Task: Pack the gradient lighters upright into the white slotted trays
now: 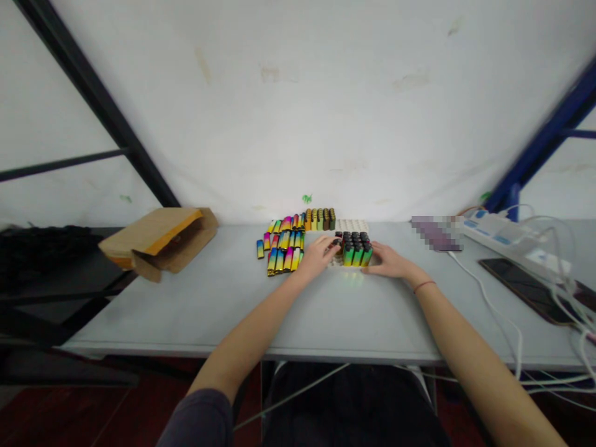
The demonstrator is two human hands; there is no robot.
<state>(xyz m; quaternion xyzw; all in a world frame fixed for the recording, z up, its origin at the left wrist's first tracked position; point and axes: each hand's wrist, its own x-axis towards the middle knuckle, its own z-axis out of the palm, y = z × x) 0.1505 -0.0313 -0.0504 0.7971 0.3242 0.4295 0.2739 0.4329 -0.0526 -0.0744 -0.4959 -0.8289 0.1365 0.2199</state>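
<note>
A white tray near the back of the grey table holds several upright rainbow-coloured lighters with black tops. My left hand rests at the tray's left side, its fingers pinched on one lighter at the tray's edge. My right hand lies against the tray's right front corner, fingers curled on it. To the left lies a heap of loose lighters flat on the table. A row of standing lighters is behind the heap.
An open cardboard box lies on its side at the table's left end. On the right are a white power strip, a dark phone and white cables. A white wall rises behind the table.
</note>
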